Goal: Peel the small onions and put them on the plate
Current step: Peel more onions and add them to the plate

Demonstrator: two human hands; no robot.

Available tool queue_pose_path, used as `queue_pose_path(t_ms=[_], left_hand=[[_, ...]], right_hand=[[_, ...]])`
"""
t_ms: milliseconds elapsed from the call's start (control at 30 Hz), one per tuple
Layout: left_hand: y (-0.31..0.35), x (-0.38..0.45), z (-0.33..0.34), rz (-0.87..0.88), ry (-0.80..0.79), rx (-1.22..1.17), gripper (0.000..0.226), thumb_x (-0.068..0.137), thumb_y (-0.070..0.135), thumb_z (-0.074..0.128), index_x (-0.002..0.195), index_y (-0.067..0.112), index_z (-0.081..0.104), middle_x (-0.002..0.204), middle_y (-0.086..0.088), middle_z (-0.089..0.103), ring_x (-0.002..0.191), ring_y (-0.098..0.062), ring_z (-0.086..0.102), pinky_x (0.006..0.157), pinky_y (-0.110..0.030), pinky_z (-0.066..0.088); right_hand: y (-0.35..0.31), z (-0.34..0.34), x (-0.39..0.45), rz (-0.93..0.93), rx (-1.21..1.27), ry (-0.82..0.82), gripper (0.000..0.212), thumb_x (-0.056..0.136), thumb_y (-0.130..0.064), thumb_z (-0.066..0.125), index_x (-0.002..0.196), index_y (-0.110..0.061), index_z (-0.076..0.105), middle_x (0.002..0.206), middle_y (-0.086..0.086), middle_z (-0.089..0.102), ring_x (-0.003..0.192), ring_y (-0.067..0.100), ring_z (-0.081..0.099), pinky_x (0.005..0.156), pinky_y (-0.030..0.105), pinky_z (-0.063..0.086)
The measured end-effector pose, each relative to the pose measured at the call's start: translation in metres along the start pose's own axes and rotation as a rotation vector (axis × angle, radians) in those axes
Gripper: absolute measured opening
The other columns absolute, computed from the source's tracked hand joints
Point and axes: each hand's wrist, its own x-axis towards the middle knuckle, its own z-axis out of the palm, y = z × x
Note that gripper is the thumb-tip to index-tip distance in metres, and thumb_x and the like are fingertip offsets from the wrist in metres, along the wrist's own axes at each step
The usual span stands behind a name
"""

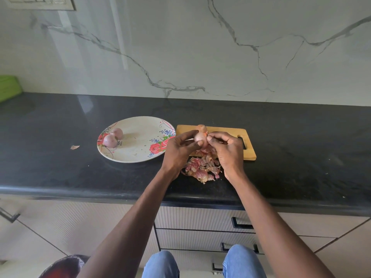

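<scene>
My left hand (178,149) grips a small pinkish onion (199,137) between thumb and fingers, above the left part of the wooden cutting board (226,133). My right hand (226,149) pinches a strip of dry orange skin at the onion's right side. Loose skin curls up at the onion's top. A floral plate (138,153) lies left of the board. Two peeled onions, one (110,140) nearer and one (117,133) behind it, sit at the plate's left rim.
A heap of pink onion peels (201,169) lies on the black counter under my hands. One scrap of peel (74,147) lies left of the plate. A green object (9,87) sits at the far left. Drawers are below the counter edge.
</scene>
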Motion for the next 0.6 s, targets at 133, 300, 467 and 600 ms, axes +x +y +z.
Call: queue_pose_path(t_ms=[133,300,467,600], left_hand=[[0.000,0.001,-0.001,0.007,0.007,0.008,0.039,0.086,0.003,0.076,0.124,0.008,0.068,0.112,-0.002,0.076,0.105,-0.016,0.072,0.089,-0.029,0.058],[0.002,0.000,-0.001,0.001,-0.012,0.007,0.040,0.088,0.001,0.073,0.126,0.012,0.066,0.102,0.008,0.077,0.101,-0.011,0.073,0.083,-0.023,0.057],[0.001,0.002,-0.002,-0.008,0.005,-0.013,0.044,0.089,0.000,0.072,0.131,0.000,0.062,0.110,0.002,0.076,0.104,-0.015,0.073,0.087,-0.027,0.058],[0.000,0.002,-0.004,-0.030,0.022,-0.041,0.043,0.089,0.001,0.072,0.131,0.002,0.063,0.115,-0.006,0.075,0.106,-0.018,0.072,0.092,-0.032,0.058]], right_hand=[[-0.001,0.000,0.003,-0.104,-0.158,-0.014,0.011,0.086,-0.008,0.075,0.096,-0.007,0.079,0.092,0.002,0.077,0.089,0.015,0.072,0.083,0.033,0.059],[-0.007,-0.006,0.014,-0.285,-0.346,-0.097,0.012,0.083,-0.007,0.078,0.093,-0.001,0.079,0.095,0.007,0.076,0.085,0.011,0.068,0.079,0.011,0.050],[-0.012,-0.001,0.016,-0.411,-0.408,-0.087,0.005,0.080,-0.006,0.079,0.083,-0.002,0.079,0.085,0.002,0.072,0.080,0.005,0.062,0.068,0.007,0.045],[-0.012,0.002,0.017,-0.429,-0.406,-0.095,0.004,0.080,-0.002,0.079,0.082,0.000,0.076,0.086,0.001,0.070,0.081,0.005,0.062,0.071,0.013,0.051]])
